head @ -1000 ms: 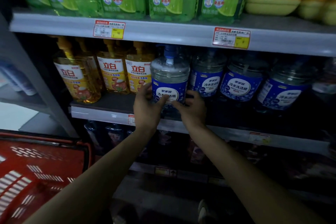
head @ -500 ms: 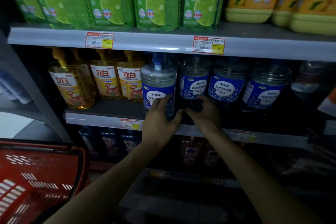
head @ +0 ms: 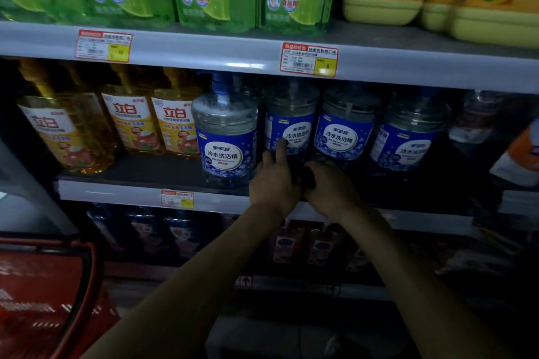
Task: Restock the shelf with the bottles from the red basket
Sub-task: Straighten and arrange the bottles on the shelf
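Fingers (head: pixel 281 151): one digit of the left hand (head: pixel 272 186) lies straight up against the label of the second blue bottle (head: pixel 291 122). The rest, and all those of the right hand (head: pixel 332 189), are lost in shadow at that bottle's base, so I cannot tell how far either hand is open or whether it has a hold.
Shelf (head: pixel 122 192): middle tier, with a bare strip along its front edge before the yellow bottles (head: pixel 131 122). Both hands reach in over this edge.
Upper shelf (head: pixel 204 52): its lip hangs close over the bottle caps, leaving little headroom.
Red basket (head: pixel 43 280): lower left, below the shelf and well apart from the hands. Its contents are blurred.
Blue bottles (head: pixel 345 128): upright, side by side, close together. The leftmost bottle (head: pixel 226 137) stands forward at the shelf edge, just left of the left hand.
Price tags (head: pixel 309 60): on the shelf lips.
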### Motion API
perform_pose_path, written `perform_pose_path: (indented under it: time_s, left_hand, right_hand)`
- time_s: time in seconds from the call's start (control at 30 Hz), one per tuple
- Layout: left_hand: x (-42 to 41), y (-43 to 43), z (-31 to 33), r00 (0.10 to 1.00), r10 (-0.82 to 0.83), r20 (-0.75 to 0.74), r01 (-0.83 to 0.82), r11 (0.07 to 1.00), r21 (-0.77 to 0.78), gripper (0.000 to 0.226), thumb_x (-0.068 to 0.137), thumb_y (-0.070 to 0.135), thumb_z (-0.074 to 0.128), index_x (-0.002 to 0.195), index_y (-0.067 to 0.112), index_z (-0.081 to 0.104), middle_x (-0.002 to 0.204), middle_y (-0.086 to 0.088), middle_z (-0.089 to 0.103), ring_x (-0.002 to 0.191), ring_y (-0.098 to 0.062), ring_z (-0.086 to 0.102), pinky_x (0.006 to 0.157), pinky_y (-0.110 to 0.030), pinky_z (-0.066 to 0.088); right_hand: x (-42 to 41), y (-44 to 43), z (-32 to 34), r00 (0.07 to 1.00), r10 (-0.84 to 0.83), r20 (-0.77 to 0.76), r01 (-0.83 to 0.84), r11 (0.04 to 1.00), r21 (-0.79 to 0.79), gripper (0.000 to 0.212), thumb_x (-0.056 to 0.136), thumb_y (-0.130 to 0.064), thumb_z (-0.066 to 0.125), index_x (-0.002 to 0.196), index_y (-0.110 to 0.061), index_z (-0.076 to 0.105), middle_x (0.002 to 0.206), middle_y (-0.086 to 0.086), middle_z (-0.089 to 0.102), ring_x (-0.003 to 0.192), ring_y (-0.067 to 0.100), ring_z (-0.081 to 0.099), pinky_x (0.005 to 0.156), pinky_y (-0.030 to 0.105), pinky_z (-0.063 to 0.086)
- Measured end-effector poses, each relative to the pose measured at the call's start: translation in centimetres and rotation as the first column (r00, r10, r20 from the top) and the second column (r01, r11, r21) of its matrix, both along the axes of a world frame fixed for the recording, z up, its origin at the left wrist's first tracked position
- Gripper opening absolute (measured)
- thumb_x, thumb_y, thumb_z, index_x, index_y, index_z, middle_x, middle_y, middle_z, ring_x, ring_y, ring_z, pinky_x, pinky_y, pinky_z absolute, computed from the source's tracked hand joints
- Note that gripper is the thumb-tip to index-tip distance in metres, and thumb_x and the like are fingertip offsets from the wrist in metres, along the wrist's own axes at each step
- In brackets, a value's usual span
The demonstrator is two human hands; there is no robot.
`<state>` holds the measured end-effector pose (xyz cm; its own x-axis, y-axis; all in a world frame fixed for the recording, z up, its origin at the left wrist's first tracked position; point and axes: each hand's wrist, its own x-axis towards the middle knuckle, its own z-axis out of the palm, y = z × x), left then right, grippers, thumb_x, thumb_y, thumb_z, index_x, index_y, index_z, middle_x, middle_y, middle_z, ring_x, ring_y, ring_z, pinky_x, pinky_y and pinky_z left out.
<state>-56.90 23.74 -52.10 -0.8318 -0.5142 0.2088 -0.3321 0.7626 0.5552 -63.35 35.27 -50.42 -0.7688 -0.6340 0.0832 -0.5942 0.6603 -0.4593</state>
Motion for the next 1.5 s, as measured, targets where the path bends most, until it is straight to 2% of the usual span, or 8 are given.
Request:
perform_pose_path:
  time_s: [0.17,0.37,0.6,0.87,0.97,1.17,1.33,1.5]
  left_hand:
    - [-2.4,0.6,-0.7,0.985,0.127,-0.116,-0.115,0.987,0.110,0.101,0.094,0.036,0.066,0.163,0.012,-0.003,0.149,-0.020,0.034,0.130,-0.042,0.047,0.093,-0.056,0.052]
    - [-4.2,0.5,-0.9,0.917,0.289,-0.274,-0.222,0.942,0.250,0.094,0.090,0.033,0.068,0.162,0.013,0.010,0.148,-0.020,0.042,0.132,-0.041,0.047,0.100,-0.056,0.050]
    - [-5.7,0.8,-0.3,0.795,0.439,-0.419,-0.151,0.812,0.564,0.093,0.078,0.036,0.072,0.158,0.018,0.028,0.146,-0.012,0.051,0.133,-0.030,0.052,0.105,-0.053,0.049]
    - [-5.6,4.0,-0.1,0.788,0.468,-0.399,-0.223,0.822,0.524,0.089,0.084,0.027,0.077,0.158,0.017,0.029,0.146,-0.014,0.045,0.130,-0.034,0.050,0.103,-0.054,0.048]
    - [-5.9,2.7,0.5,0.822,0.464,-0.330,-0.296,0.843,0.448,0.095,0.084,0.040,0.078,0.159,0.014,0.025,0.145,-0.017,0.045,0.130,-0.037,0.049,0.103,-0.054,0.045]
    - [-6.3,0.3,1.1,0.842,0.372,-0.391,-0.189,0.882,0.432,0.103,0.076,0.047,0.086,0.158,0.022,0.028,0.146,-0.010,0.049,0.131,-0.029,0.053,0.098,-0.053,0.054]
    - [-6.2,-0.3,1.3,0.827,0.403,-0.393,-0.229,0.879,0.418,0.091,0.072,0.041,0.090,0.145,0.017,0.043,0.139,-0.007,0.057,0.124,-0.028,0.060,0.095,-0.052,0.055]
    - [-5.4,0.4,1.6,0.816,0.428,-0.388,-0.254,0.869,0.425,0.078,0.069,0.037,0.093,0.125,0.013,0.045,0.130,-0.010,0.058,0.118,-0.031,0.060,0.089,-0.053,0.056]
  right_hand:
    - [-1.1,0.7,-1.0,0.994,0.062,-0.086,-0.053,0.993,0.105,0.015,0.093,-0.016,0.060,0.108,-0.014,0.059,0.115,0.014,0.058,0.106,0.031,0.057,0.079,0.035,0.045]
    - [-1.9,1.7,-1.6,0.990,0.091,-0.107,-0.077,0.989,0.126,0.018,0.093,-0.013,0.058,0.111,-0.015,0.062,0.107,0.011,0.058,0.099,0.029,0.058,0.078,0.035,0.047]
    - [-2.1,2.1,-1.7,0.989,0.092,-0.116,-0.076,0.988,0.137,0.018,0.095,-0.020,0.058,0.111,-0.013,0.062,0.106,0.012,0.057,0.097,0.028,0.058,0.078,0.036,0.049]
    - [-2.4,2.2,-1.8,0.990,0.134,-0.031,-0.128,0.978,0.163,0.013,0.093,-0.026,0.061,0.100,-0.015,0.066,0.103,0.009,0.066,0.098,0.028,0.061,0.081,0.038,0.052]
    - [-2.3,2.4,-1.7,0.992,0.113,-0.048,-0.105,0.983,0.148,0.017,0.098,-0.025,0.053,0.107,-0.015,0.064,0.107,0.006,0.062,0.101,0.026,0.060,0.082,0.039,0.051]
    - [-1.6,3.1,-1.2,0.994,0.086,-0.063,-0.077,0.987,0.140,0.027,0.102,-0.028,0.051,0.125,-0.016,0.060,0.121,0.011,0.056,0.108,0.028,0.058,0.087,0.036,0.050]
    - [-1.5,3.5,-0.6,0.996,0.067,-0.051,-0.060,0.988,0.140,0.031,0.101,-0.027,0.055,0.131,-0.020,0.059,0.123,0.010,0.055,0.114,0.028,0.057,0.092,0.036,0.050]
    - [-1.0,3.5,0.1,0.999,0.033,-0.031,-0.030,0.996,0.087,0.032,0.099,-0.020,0.057,0.131,-0.019,0.059,0.126,0.008,0.059,0.114,0.025,0.057,0.094,0.036,0.050]
